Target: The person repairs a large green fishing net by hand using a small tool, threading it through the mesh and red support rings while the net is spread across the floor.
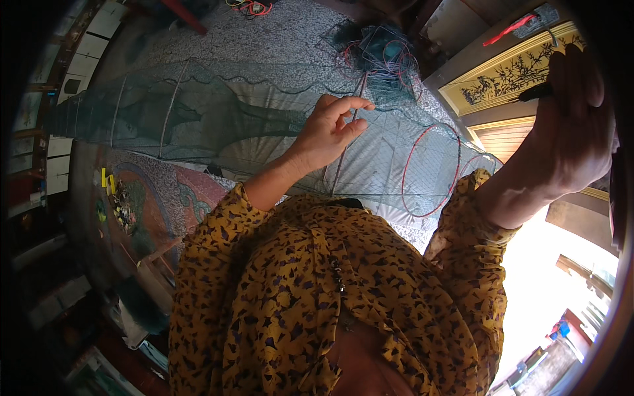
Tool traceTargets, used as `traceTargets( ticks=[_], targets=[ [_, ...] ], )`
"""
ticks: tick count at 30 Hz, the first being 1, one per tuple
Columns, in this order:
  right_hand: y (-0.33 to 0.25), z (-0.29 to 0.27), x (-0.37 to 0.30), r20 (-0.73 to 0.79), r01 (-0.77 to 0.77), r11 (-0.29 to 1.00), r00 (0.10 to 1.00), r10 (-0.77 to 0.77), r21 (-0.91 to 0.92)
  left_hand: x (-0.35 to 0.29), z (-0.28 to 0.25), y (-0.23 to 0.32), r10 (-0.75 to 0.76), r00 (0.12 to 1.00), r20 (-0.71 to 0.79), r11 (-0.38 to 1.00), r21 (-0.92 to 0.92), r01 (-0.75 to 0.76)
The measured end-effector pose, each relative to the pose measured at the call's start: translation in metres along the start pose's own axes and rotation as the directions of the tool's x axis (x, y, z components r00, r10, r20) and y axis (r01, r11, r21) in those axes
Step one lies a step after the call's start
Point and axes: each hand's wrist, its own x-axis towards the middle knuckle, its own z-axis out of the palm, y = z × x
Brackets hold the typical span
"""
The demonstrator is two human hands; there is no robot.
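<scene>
A long green mesh net [205, 119] with thin frame bars lies stretched out before me, like a long net trap. My left hand [330, 132] is over its middle. Its thumb and forefinger are bent around a thin frame bar [339, 168] that crosses the net. Raised high at the right, my right hand [571, 132] is closed on a slim dark tool [535, 92], whose tip points left; its exact kind I cannot make out. A red hoop [404, 175] stands in the net's right part, between my hands.
Bunched green netting with several frames [383, 56] lies beyond the net. Orange and yellow cord [251, 8] is at the far edge. Small yellow and green items [119, 208] are on the patterned floor at left. A gold-framed panel [502, 72] and bright doorway [551, 264] are at right.
</scene>
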Motion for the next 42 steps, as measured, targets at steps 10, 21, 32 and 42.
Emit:
traceTargets(
  ticks=[10, 21, 32, 42],
  targets=[
    [0.09, 0.002, -0.055, 0.462, 0.311, 0.484, 0.856, 0.23, -0.818, 0.046, -0.056, 0.008, -0.315, 0.947, 0.053, 0.766, -0.575, 0.287],
    [0.152, -0.014, -0.105, 0.166, 0.042, 0.284, 0.888, 0.429, -0.958, 0.06, -0.049, 0.007, -0.252, 0.964, 0.089, 0.926, -0.268, 0.266],
    [0.179, 0.037, -0.121, 0.015, -0.139, 0.546, 0.963, 0.267, -0.826, 0.054, -0.053, -0.01, -0.5, 0.866, 0.007, 0.739, -0.519, 0.431],
    [0.18, 0.021, -0.116, 0.135, -0.157, 0.589, 0.896, 0.422, -0.793, 0.067, -0.053, 0.0, -0.306, 0.945, -0.114, 0.935, -0.226, 0.275]
  ],
)
